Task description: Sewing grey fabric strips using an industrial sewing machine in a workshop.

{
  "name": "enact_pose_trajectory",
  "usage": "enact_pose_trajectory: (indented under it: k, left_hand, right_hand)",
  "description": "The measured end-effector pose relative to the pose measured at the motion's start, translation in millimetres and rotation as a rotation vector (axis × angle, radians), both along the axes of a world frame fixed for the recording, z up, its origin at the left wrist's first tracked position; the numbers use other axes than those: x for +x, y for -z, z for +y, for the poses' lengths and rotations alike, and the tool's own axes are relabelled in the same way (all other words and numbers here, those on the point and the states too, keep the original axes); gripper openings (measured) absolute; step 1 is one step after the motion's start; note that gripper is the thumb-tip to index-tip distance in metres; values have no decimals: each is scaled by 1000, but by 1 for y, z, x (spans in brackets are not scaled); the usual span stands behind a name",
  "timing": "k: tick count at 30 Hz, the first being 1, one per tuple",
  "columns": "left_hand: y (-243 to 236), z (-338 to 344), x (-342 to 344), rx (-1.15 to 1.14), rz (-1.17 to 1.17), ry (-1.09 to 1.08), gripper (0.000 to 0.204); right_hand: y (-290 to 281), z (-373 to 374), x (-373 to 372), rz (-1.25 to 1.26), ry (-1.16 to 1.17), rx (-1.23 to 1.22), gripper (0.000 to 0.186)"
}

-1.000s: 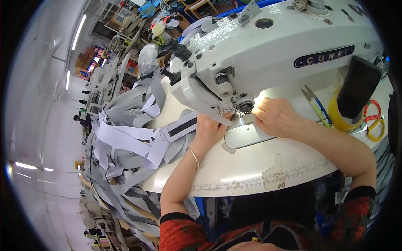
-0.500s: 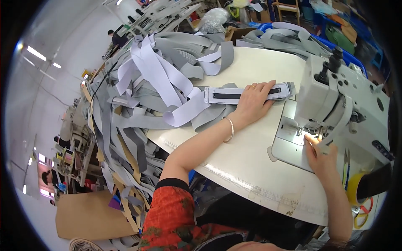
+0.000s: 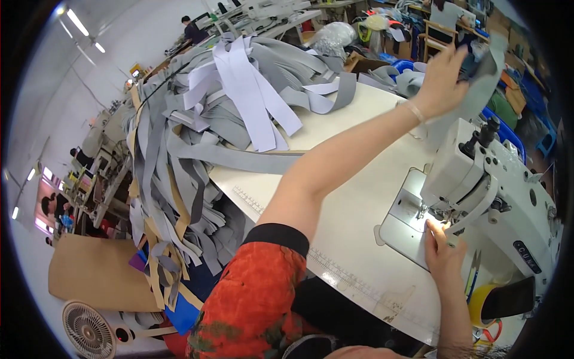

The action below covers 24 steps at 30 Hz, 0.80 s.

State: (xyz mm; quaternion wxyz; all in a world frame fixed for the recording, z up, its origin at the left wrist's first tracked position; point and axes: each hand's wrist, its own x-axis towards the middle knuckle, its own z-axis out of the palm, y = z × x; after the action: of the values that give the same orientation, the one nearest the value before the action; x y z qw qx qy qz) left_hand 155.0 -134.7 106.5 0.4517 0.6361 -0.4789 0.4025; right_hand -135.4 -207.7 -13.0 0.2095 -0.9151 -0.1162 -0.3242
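My left hand is raised above the far side of the table, blurred, its fingers partly spread against a moving grey strip; whether it grips the strip is unclear. My right hand is at the metal plate of the white sewing machine, index finger reaching under the lit needle area, other fingers curled; anything in them is hidden. Grey and lilac strips are heaped on the table's left and hang over its edge.
Scissors, a yellow tape roll and a dark phone lie at right. A blue bin stands behind the machine. A brown board and fan are lower left. Other people work in the background.
My left hand has left the needle area, passed leftward with the patched strip, and risen toward the back. My right hand stays by the needle. The view has swung leftward.
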Motion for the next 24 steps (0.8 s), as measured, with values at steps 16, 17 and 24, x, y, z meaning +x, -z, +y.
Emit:
enact_pose_trajectory:
  k: [16,17,24]
  left_hand:
    - [90,308,-157,784,334,-760,20]
    - [92,310,-157,849,419,-812,20]
    - [102,304,-141,640,315,-661,14]
  right_hand:
    - [19,-4,2,98,92,-102,21]
    - [16,-5,1,99,101,-134,19]
    - [11,-4,-4,226,99,-54,25]
